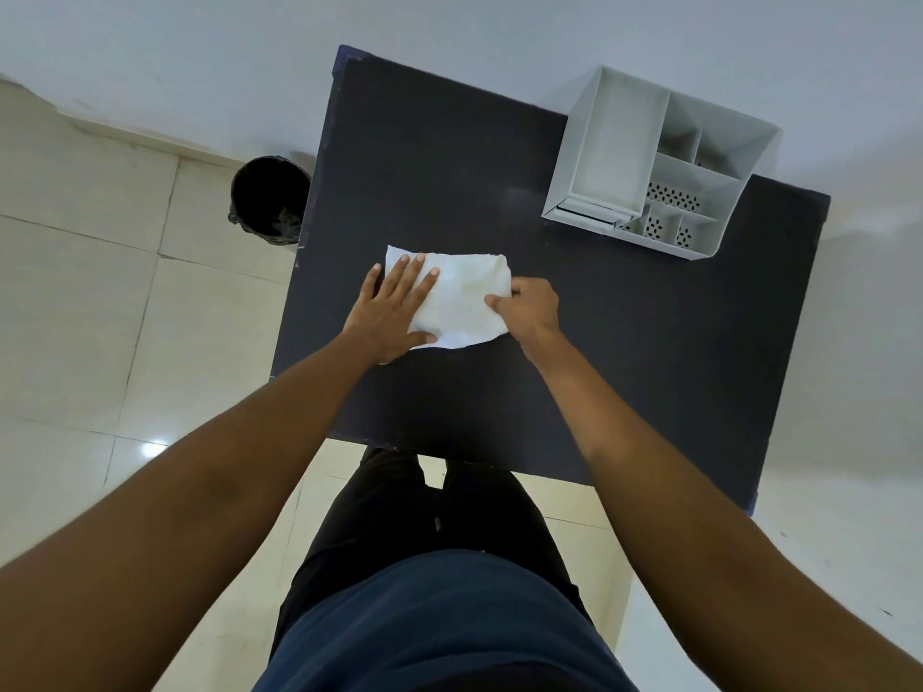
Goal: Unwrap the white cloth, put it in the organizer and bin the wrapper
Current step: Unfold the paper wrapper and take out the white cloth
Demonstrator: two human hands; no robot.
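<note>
A white cloth (462, 294) lies flat in the middle of the dark table (624, 342). My left hand (394, 312) rests palm down on the cloth's left part, fingers spread. My right hand (529, 309) pinches the cloth's right edge between thumb and fingers. The white organizer (589, 142) with several compartments stands at the table's far right corner. A black bin (269, 199) with a dark liner stands on the floor to the left of the table. I cannot tell whether a wrapper is around the cloth.
Pale floor tiles (100, 317) spread to the left of the table. A white wall (449, 27) runs behind the table and the bin. My legs stand at the table's near edge.
</note>
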